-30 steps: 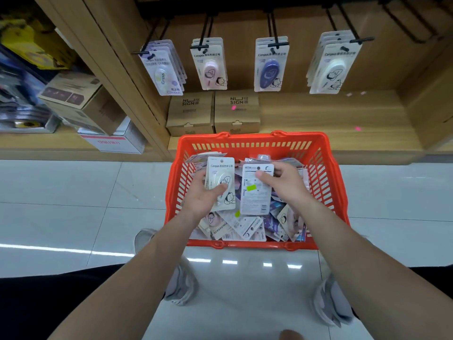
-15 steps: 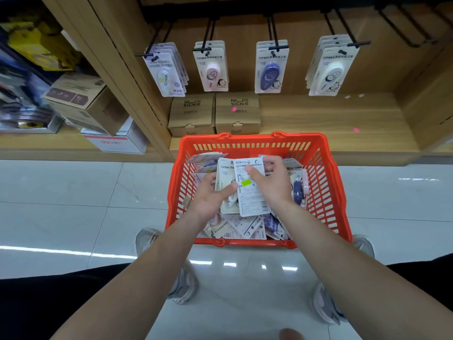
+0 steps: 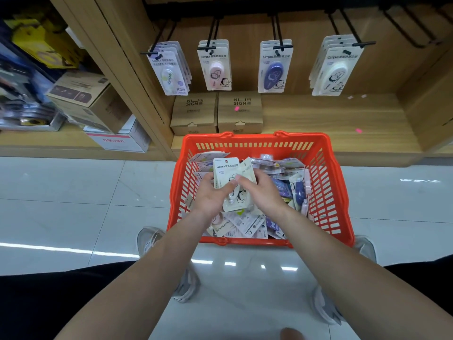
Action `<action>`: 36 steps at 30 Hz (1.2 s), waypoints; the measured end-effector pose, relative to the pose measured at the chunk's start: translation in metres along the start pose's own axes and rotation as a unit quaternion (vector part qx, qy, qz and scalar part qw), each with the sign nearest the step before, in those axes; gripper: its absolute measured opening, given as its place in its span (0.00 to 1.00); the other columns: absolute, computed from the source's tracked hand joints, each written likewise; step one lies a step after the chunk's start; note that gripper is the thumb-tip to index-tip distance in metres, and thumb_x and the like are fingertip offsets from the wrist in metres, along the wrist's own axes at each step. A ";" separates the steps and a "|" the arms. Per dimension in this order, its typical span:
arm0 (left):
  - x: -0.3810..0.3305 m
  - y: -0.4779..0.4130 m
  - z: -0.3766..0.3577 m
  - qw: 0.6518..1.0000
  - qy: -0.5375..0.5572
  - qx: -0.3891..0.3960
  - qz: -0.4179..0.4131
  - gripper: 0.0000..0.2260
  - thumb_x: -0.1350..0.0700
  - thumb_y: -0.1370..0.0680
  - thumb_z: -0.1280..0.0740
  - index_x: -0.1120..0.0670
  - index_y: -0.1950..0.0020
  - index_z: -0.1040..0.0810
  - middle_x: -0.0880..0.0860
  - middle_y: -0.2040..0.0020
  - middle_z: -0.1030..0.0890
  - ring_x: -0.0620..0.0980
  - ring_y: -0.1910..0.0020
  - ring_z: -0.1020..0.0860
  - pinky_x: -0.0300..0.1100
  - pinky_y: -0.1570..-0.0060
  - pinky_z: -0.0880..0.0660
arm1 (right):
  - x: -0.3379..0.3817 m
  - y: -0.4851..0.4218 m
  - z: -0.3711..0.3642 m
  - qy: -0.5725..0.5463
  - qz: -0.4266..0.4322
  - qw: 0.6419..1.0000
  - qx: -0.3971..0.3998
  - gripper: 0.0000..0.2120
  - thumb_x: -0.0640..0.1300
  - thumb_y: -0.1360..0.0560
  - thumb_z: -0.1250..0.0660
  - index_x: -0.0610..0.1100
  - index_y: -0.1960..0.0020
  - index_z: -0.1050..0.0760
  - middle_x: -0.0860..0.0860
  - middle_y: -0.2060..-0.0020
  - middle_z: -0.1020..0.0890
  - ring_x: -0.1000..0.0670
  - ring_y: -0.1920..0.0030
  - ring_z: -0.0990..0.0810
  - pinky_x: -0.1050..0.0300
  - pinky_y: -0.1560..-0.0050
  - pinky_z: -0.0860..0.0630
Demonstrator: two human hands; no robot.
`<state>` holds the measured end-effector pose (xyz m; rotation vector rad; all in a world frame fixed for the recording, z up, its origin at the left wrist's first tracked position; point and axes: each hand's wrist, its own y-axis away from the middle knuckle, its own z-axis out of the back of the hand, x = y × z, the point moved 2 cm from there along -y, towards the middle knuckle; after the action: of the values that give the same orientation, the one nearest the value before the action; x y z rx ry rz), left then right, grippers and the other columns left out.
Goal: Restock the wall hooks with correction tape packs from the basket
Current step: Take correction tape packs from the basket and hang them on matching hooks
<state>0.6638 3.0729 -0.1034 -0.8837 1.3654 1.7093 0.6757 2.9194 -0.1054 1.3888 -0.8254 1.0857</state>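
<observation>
A red basket (image 3: 252, 138) on the floor holds several loose correction tape packs (image 3: 282, 185). Both hands meet over its left half. My left hand (image 3: 208, 201) grips a cream correction tape pack (image 3: 226, 171) face up from the left. My right hand (image 3: 266, 192) pinches the same small stack from the right, thumb on the front pack. A second pack (image 3: 248, 166) peeks out behind the first. On the wall hooks above hang lilac packs (image 3: 169, 69), pink packs (image 3: 217, 67), blue packs (image 3: 274, 67) and cream packs (image 3: 333, 69).
Bare black hooks (image 3: 404, 28) stick out at the upper right. Two brown boxes (image 3: 217, 114) stand on the low wooden shelf (image 3: 331, 123) behind the basket. Stacked cartons (image 3: 85, 99) fill the left bay. My shoes (image 3: 149, 238) flank the basket on the tiled floor.
My right hand carried its back-facing pack leftward and tucked it behind the pack in my left hand. Both hands now hold the packs together, lower in the basket.
</observation>
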 end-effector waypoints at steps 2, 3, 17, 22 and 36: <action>0.002 -0.001 0.003 1.000 -0.006 -0.004 0.004 0.16 0.53 0.22 0.25 0.51 0.37 0.23 0.48 0.47 0.14 0.48 0.49 0.15 0.51 0.46 0.19 | -0.002 -0.004 0.002 0.019 -0.006 1.000 -0.011 0.09 0.41 0.20 0.32 0.52 0.42 0.19 0.59 0.50 0.14 0.56 0.48 0.15 0.62 0.52 0.20; 0.003 -0.002 0.005 1.000 -0.010 -0.009 0.007 0.16 0.54 0.22 0.25 0.51 0.36 0.23 0.49 0.46 0.14 0.48 0.49 0.15 0.52 0.45 0.18 | -0.004 -0.006 0.005 0.029 -0.011 0.999 -0.019 0.09 0.40 0.20 0.32 0.51 0.43 0.18 0.57 0.50 0.13 0.54 0.48 0.14 0.59 0.52 0.20; 0.010 -0.003 0.026 0.998 -0.008 0.056 0.017 0.22 0.42 0.28 0.22 0.41 0.36 0.22 0.46 0.43 0.14 0.51 0.43 0.15 0.57 0.40 0.20 | -0.013 -0.021 0.009 0.009 -0.026 0.996 -0.080 0.14 0.46 0.30 0.19 0.45 0.48 0.19 0.47 0.54 0.14 0.48 0.54 0.14 0.47 0.48 0.16; 0.010 -0.002 0.028 0.997 -0.003 0.071 0.012 0.21 0.56 0.28 0.20 0.46 0.38 0.22 0.52 0.45 0.13 0.51 0.46 0.14 0.53 0.44 0.18 | -0.008 -0.026 -0.014 0.032 -0.027 0.999 -0.033 0.14 0.49 0.28 0.20 0.42 0.49 0.18 0.49 0.57 0.14 0.54 0.62 0.17 0.64 0.63 0.23; 0.014 -0.028 0.062 0.994 -0.075 -0.077 0.023 0.31 0.54 0.30 0.19 0.54 0.30 0.27 0.50 0.41 0.17 0.50 0.44 0.17 0.45 0.48 0.19 | -0.066 -0.027 0.008 0.310 -0.078 0.941 0.115 0.12 0.44 0.30 0.19 0.47 0.51 0.21 0.58 0.61 0.20 0.55 0.60 0.21 0.62 0.64 0.30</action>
<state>0.6783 3.1393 -0.1164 -0.7949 1.1749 1.8967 0.6803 2.9074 -0.1760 1.1657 -0.1311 1.4169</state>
